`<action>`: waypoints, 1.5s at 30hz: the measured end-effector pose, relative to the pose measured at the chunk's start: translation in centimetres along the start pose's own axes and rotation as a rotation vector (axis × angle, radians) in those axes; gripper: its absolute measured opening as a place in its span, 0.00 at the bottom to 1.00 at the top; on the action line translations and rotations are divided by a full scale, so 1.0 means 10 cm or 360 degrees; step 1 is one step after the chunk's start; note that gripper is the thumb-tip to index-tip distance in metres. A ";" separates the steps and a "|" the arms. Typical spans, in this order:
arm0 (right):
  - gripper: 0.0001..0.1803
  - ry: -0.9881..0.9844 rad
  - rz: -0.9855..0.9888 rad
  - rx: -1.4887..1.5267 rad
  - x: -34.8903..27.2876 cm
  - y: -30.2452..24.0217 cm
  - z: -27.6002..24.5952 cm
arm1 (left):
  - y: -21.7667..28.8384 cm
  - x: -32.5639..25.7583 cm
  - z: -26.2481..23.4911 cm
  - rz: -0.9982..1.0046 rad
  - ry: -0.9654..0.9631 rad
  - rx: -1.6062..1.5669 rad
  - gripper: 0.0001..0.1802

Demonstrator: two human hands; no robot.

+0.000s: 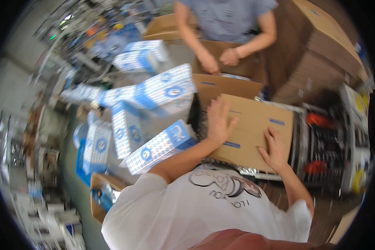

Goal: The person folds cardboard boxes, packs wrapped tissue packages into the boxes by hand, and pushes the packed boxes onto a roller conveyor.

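A brown cardboard box with blue printed marks lies in front of me, its top flaps folded down. My left hand rests at its left edge with the fingers spread and pointing away from me. On the right part of the same top lies my right hand, its fingers apart. Neither hand grips anything. Left of the box, a blue-and-white patterned carton lies slanted on the table beside my left forearm. The picture is somewhat blurred.
Several more patterned cartons lie across the table. Opposite me, a person reaches into an open cardboard box. Flat cardboard is stacked at the far right. A machine with red parts stands to the right; a small open box is at lower left.
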State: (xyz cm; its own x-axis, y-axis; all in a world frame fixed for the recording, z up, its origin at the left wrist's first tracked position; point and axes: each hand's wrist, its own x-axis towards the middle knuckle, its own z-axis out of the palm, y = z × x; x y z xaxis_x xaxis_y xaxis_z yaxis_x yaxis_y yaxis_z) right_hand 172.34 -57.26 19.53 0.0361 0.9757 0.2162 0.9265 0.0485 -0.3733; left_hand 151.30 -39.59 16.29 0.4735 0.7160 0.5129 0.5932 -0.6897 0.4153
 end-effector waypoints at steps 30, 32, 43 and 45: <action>0.40 -0.1564 -0.0259 0.0818 0.53 -0.73 -0.01 | -0.39 -0.14 -0.06 -0.0884 -0.0844 -0.1372 0.47; 0.34 -0.0642 0.0119 0.0609 0.43 -0.23 -0.33 | -0.44 -0.24 -0.10 -0.0611 -0.0836 -0.0871 0.48; 0.55 -0.0539 0.0801 -0.0563 -1.17 1.32 0.36 | 0.53 -0.88 0.21 -0.0106 -0.0822 -0.0027 0.57; 0.52 -0.0437 0.0553 -0.0332 -1.02 1.05 0.27 | 0.62 -0.77 0.13 0.0289 -0.0902 -0.0028 0.60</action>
State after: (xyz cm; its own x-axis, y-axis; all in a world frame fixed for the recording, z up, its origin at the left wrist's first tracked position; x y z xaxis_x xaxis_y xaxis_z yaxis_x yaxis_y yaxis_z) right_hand 180.74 -66.10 10.98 0.2820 0.9483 -0.1457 0.9335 -0.3063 -0.1866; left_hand 152.18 -49.18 13.92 0.8431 0.5288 0.0977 0.4614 -0.8047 0.3735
